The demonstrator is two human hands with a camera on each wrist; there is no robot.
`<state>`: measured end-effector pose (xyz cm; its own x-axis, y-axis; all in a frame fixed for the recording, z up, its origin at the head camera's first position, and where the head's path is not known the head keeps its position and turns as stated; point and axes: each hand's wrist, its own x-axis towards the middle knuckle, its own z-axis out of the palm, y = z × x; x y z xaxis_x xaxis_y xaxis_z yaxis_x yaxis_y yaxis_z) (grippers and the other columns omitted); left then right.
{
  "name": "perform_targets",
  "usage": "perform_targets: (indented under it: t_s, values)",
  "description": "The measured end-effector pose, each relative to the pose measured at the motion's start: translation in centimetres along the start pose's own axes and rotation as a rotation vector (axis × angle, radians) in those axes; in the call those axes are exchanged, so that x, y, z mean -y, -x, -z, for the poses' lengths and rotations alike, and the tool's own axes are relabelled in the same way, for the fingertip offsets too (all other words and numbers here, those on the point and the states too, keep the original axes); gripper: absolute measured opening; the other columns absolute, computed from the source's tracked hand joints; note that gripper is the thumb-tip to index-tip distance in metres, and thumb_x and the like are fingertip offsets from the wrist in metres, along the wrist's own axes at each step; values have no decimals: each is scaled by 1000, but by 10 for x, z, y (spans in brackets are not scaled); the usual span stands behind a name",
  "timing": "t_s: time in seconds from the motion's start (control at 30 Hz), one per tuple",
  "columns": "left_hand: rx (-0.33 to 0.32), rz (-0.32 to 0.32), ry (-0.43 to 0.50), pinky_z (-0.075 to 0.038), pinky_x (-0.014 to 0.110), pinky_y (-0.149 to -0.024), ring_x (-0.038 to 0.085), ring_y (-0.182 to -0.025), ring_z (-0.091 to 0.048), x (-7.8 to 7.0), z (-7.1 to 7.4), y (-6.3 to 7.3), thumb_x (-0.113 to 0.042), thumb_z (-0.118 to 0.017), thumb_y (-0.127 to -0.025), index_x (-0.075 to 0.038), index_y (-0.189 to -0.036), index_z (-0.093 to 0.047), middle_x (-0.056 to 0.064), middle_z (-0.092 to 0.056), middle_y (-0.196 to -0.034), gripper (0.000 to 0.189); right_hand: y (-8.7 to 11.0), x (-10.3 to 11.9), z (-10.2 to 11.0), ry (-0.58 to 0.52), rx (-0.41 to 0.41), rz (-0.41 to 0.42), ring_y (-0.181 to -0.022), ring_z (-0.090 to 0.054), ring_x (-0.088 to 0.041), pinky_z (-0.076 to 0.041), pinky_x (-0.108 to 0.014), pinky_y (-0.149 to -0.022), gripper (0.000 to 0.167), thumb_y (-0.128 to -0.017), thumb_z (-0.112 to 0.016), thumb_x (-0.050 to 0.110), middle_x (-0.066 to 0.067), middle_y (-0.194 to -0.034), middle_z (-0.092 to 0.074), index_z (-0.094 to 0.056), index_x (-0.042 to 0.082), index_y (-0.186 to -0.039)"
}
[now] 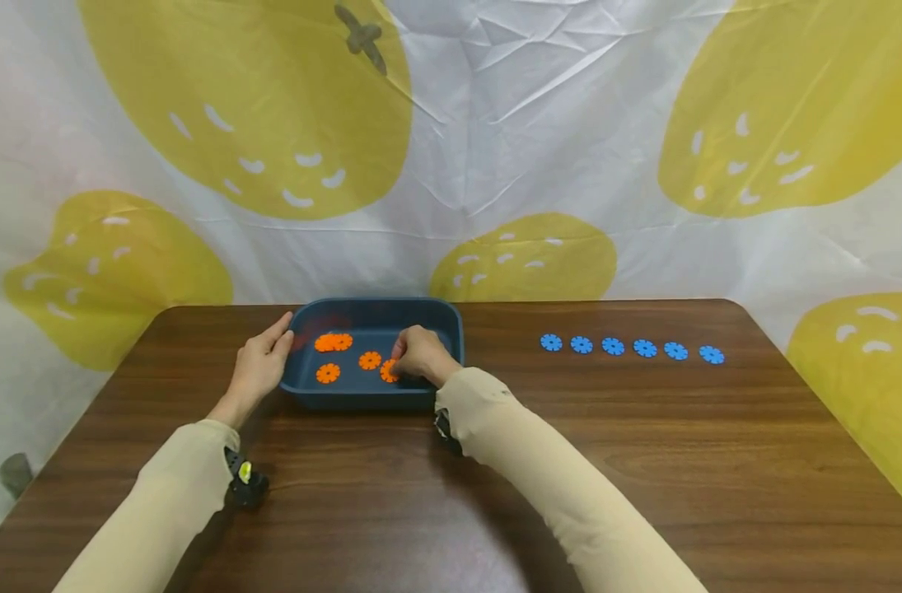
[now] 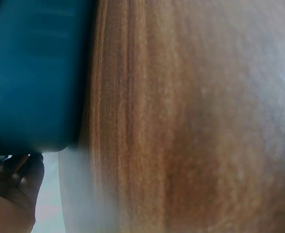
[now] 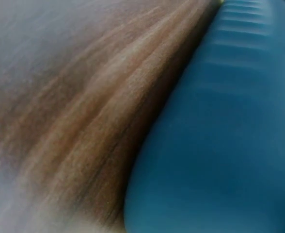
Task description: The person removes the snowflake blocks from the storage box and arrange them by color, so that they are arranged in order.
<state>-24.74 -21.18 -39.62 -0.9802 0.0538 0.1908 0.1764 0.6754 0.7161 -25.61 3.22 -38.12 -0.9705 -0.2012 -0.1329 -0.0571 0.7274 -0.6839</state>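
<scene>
Tabletop (image 1: 347, 511): wood-grained, under the blue tray (image 1: 369, 402)
Orange discs (image 1: 328, 374): inside the tray, two overlapping
Right hand (image 1: 424, 354): reaching into the tray, fingers curled, pinching one orange disc (image 1: 387, 371)
Left hand (image 1: 258, 361): touching the tray's left end; cannot tell whether gripping
Blue discs (image 1: 613, 346): six, rowed right of the tray
Fruit-print cloth (image 1: 465, 156): behind the tray

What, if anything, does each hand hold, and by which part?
The left hand holds the tray by its left end. The right hand is at an orange disc; whether gripped is unclear.
</scene>
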Motion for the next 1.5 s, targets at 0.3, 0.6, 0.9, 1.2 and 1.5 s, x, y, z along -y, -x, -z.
perform_targets:
  t_s: [0.3, 0.6, 0.9, 1.2, 1.5]
  values:
    - [3, -5, -4, -29, 55, -107, 43, -130, -36, -2, -1, 0, -24, -36, -103, -7, -147, -32, 22, -38, -142, 47, 7, -1, 14, -169, -91, 70, -51, -56, -14, -52, -26, -52, 7, -81, -71, 4, -9, -71, -66, -65, 2, -85]
    - [5, -5, -5, -29, 55, -107, 43, -131, -36, -1, -1, 0, -22, -37, -103, -6, -146, -32, 23, -38, -142, 47, 25, -16, 43, -437, -185, 122, -59, -58, -19, -54, -30, -59, 8, -85, -68, 5, -15, -76, -67, -64, 2, -90]
    - [6, -10, -2, -30, 56, -106, 43, -130, -37, -2, 0, 1, -23, -36, -103, -6, -147, -32, 23, -38, -142, 47, 49, -69, 83, -678, -333, 23, -50, -50, -6, -46, -18, -51, 17, -87, -65, 4, 1, -70, -62, -60, -5, -100]
    - [3, -11, 1, -30, 56, -106, 44, -130, -37, -2, 1, 0, -24, -35, -103, -6, -146, -32, 23, -38, -142, 47, 75, -134, 110, -536, -372, -86, -53, -50, -4, -47, -18, -53, 21, -91, -61, 8, 7, -71, -61, -56, -6, -105]
    - [4, 0, 0, -29, 56, -106, 43, -130, -36, -4, 0, 2, -24, -35, -103, -6, -147, -31, 23, -38, -142, 47, 88, -161, 119, -407, -368, -154, -51, -48, -4, -45, -18, -48, 21, -89, -63, 8, 6, -64, -57, -56, -9, -100]
